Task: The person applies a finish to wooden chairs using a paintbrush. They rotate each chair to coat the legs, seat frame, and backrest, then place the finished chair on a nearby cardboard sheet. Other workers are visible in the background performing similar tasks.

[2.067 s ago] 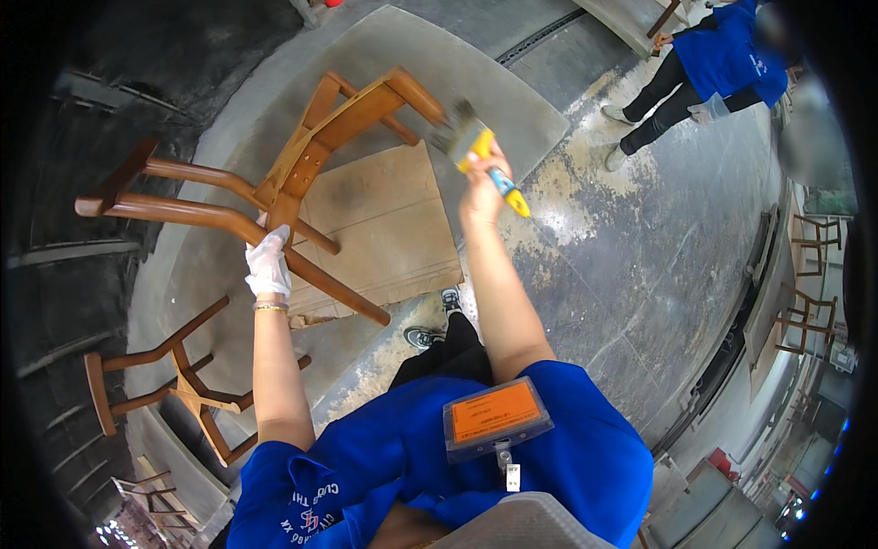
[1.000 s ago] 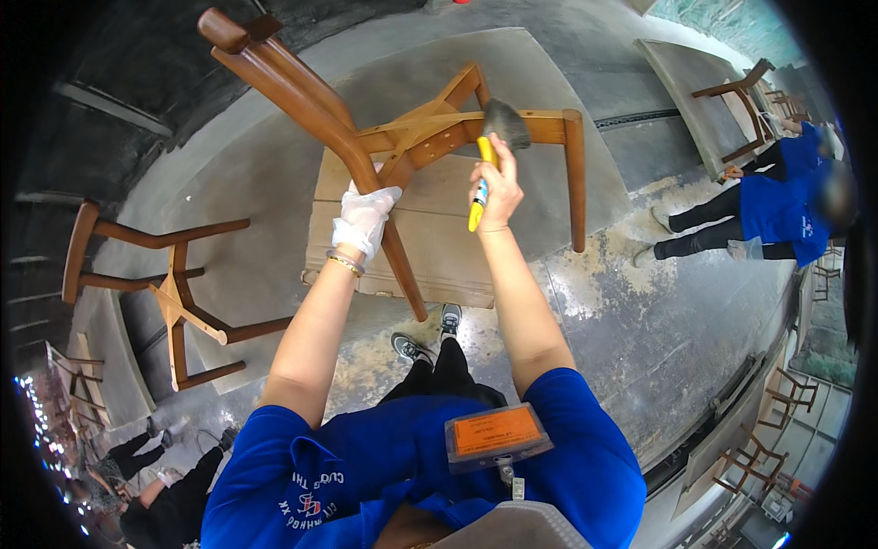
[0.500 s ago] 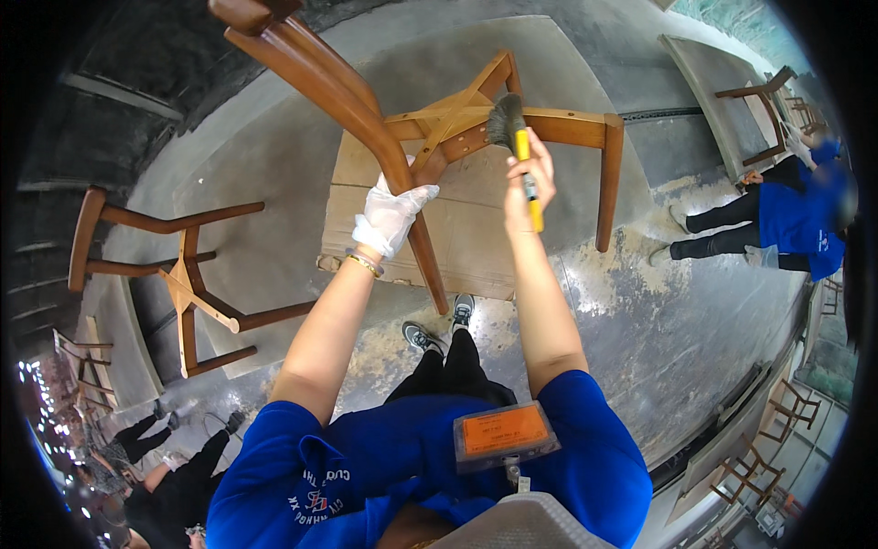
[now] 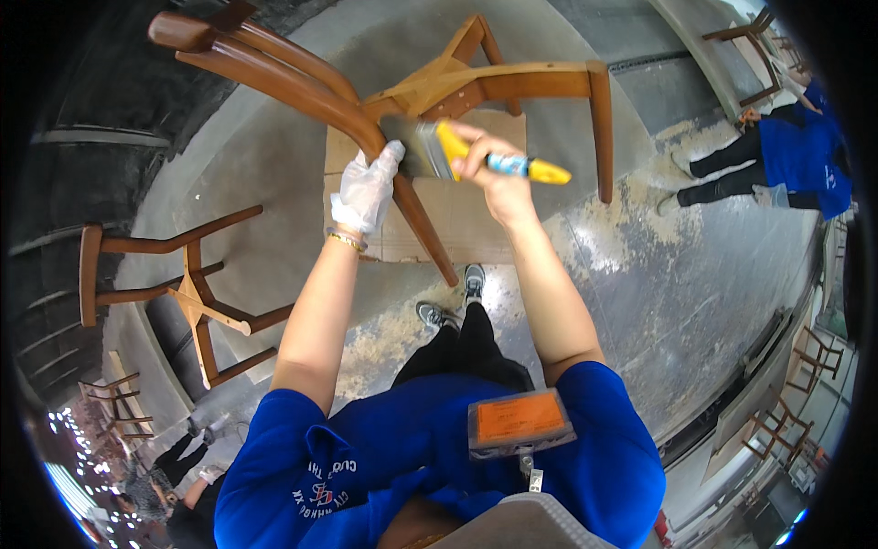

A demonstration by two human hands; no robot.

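Note:
My left hand (image 4: 367, 188), in a thin white glove, grips a dark stained leg of an upturned wooden chair (image 4: 302, 78). My right hand (image 4: 489, 174) holds a wide paintbrush (image 4: 439, 149) with a yellow and blue handle. Its bristles press against the chair leg right beside my gloved fingers. The chair's paler seat frame and other legs (image 4: 512, 84) stick out above a sheet of cardboard (image 4: 457, 206) lying on the floor.
A second wooden chair (image 4: 183, 288) lies on its side at left on the grey concrete floor (image 4: 686, 265). A person in blue (image 4: 786, 160) crouches at the far right. More chairs (image 4: 796, 384) stand at the right edge and at the top right.
The chair has been turned so the dark leg runs across the view. My right hand has swung the brush from upright to level and laid it on the leg.

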